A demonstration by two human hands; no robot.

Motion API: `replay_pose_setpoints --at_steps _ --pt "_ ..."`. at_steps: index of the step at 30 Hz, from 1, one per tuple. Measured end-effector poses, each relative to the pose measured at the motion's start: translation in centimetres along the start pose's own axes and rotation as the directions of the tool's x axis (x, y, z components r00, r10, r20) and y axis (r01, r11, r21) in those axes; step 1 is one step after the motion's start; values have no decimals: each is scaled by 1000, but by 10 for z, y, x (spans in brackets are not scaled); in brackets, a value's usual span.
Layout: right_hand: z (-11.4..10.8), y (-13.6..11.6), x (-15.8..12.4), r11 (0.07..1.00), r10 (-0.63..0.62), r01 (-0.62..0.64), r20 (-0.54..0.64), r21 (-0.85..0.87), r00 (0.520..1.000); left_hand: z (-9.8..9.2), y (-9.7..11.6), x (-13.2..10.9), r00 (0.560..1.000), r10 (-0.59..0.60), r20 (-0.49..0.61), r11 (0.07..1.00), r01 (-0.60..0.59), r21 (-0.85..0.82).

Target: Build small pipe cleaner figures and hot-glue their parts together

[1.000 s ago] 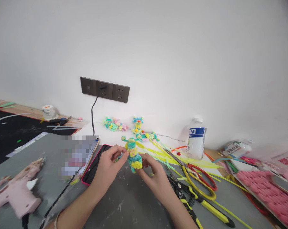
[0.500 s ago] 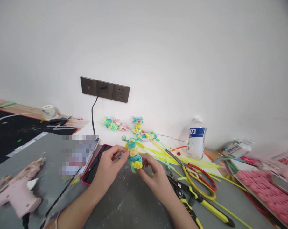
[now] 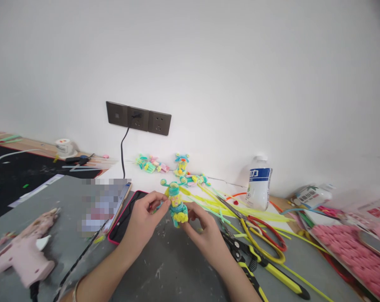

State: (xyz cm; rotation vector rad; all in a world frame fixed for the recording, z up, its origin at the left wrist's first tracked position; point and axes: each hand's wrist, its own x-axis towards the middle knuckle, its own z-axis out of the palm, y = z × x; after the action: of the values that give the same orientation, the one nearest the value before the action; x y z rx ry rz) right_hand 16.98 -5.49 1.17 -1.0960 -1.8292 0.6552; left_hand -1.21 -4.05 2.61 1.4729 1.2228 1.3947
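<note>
A small pipe-cleaner figure point(image 3: 176, 203) in teal and yellow stands upright between my hands, above the grey mat. My left hand point(image 3: 148, 209) pinches its left side with thumb and forefinger. From the lower right, my right hand point(image 3: 200, 224) grips it near the yellow base, fingers curled. Behind it, against the wall, are similar finished-looking figures: one upright point(image 3: 181, 165), a green and pink pair point(image 3: 152, 163) and one lying down point(image 3: 196, 179). Loose yellow pipe cleaners point(image 3: 215, 203) spread to the right of the figure.
Scissors point(image 3: 259, 235) and yellow-black pliers point(image 3: 252, 260) lie by my right forearm. A pink glue gun point(image 3: 26, 251) and phones, one dark with a pink edge point(image 3: 123, 218), are on the left. A white bottle point(image 3: 259, 184) stands at the wall; a pink woven piece point(image 3: 350, 251) is far right.
</note>
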Motion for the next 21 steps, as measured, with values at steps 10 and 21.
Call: replay_pose_setpoints --at_steps 10,21 --pt "1 0 0 999 11 -11 -4 43 1000 0 -2 -1 1000 -12 19 1000 11 24" --pt "-2 -5 2 984 88 -92 38 151 995 -2 -2 -1 999 19 -49 1000 -18 9"
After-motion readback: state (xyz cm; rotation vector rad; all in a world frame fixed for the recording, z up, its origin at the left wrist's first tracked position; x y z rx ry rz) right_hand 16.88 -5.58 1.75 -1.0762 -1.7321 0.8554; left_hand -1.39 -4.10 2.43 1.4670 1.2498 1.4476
